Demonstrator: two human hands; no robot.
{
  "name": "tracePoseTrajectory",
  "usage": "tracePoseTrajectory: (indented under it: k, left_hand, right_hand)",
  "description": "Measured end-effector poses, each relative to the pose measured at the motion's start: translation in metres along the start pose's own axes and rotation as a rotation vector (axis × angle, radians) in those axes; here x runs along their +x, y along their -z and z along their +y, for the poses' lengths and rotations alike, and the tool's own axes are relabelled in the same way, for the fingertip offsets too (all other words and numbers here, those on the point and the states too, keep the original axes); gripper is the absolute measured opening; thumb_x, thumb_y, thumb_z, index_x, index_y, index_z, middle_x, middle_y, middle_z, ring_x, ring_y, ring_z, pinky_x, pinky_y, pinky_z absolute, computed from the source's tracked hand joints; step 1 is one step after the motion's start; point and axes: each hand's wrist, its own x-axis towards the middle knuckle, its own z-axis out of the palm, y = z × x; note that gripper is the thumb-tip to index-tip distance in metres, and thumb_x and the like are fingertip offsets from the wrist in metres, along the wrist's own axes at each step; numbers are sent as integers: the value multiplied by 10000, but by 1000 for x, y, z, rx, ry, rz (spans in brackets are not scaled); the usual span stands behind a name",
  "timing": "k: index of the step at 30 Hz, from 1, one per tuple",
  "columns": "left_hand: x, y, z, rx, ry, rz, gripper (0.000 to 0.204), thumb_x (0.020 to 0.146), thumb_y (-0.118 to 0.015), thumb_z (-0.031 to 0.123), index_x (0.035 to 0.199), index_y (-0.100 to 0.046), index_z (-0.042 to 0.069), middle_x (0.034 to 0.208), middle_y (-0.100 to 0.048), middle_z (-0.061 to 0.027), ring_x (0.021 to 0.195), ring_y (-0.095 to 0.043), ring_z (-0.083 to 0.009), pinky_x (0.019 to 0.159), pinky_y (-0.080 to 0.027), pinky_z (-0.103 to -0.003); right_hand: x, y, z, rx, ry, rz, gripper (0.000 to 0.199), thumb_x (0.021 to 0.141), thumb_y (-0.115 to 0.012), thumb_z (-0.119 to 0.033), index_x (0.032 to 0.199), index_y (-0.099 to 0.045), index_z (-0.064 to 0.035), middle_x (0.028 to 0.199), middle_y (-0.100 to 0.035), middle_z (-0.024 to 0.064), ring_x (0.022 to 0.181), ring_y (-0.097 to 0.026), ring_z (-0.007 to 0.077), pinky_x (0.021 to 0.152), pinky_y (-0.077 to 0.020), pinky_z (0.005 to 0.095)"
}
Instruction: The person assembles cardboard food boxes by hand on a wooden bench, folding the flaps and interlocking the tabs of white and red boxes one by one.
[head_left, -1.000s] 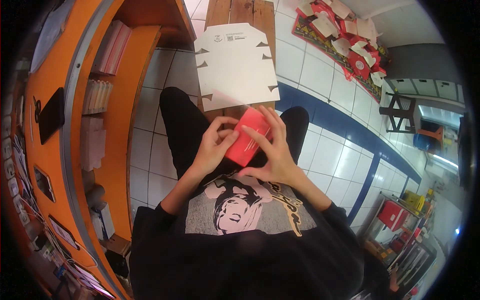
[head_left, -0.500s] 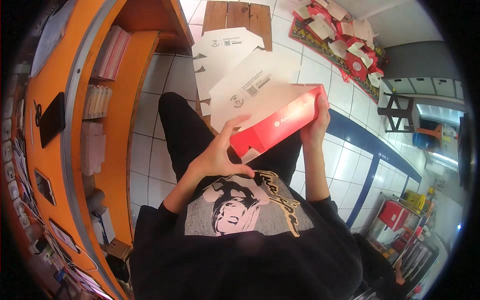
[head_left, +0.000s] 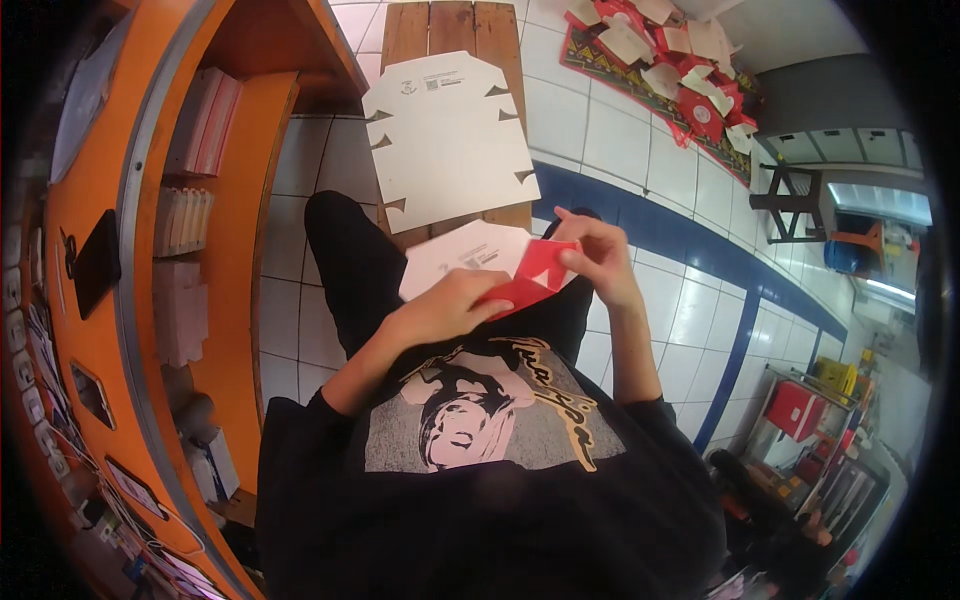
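Observation:
A flat cardboard box blank (head_left: 487, 262), white on one side and red on the other, lies across my lap. My left hand (head_left: 448, 306) grips its near edge, fingers curled over the red side. My right hand (head_left: 594, 258) pinches a red flap at the blank's right end and bends it up. A second unfolded white blank (head_left: 447, 135) with notched edges lies on the wooden bench (head_left: 450, 25) just beyond my knees.
An orange counter (head_left: 100, 200) with shelves of stacked packets runs along my left. A dark phone (head_left: 95, 265) lies on its top. Several red and white blanks lie on a patterned mat (head_left: 675, 60) at the far right. A dark stool (head_left: 790, 200) stands to the right on the white tiled floor.
The blank was a small folded red piece held in both hands, then was opened wide and raised. Now it sits lower on my lap, with my right hand on an end flap.

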Motion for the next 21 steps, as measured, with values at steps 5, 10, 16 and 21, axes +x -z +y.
tracePoseTrajectory:
  k: [5,10,16,21]
  left_hand:
    - [8,5,-26,-776,340,-376,366,934,-576,249,1181,-575,-22,955,-663,-60,823,-589,-78,738,-483,-249]
    - [11,-5,-33,-925,352,-448,378,963,-529,282,1162,-585,-33,898,-643,-4,820,-560,-52,732,-464,-219]
    - [10,-4,-26,-763,308,-350,302,970,-517,269,1091,-534,-8,857,-607,12,778,-517,-29,669,-438,-218]
    - [8,-8,-10,-627,214,-267,306,942,-565,256,1130,-499,23,708,-586,-60,625,-491,-60,551,-384,-240]
  right_hand:
    - [-4,-9,-8,521,224,-12,180,761,-747,-185,724,-594,-99,695,-555,-19,700,-521,112,1046,-250,445]
    - [-12,-20,-37,-74,-109,57,171,737,-728,-124,776,-586,-38,721,-578,20,699,-544,155,769,-378,339]
    - [-6,-39,-60,-726,9,291,152,687,-711,-79,780,-597,-40,710,-572,66,695,-557,257,717,-385,337]
    - [-9,-34,-63,-574,-113,-121,153,685,-716,-80,808,-629,-58,833,-590,73,816,-559,259,772,-407,378]
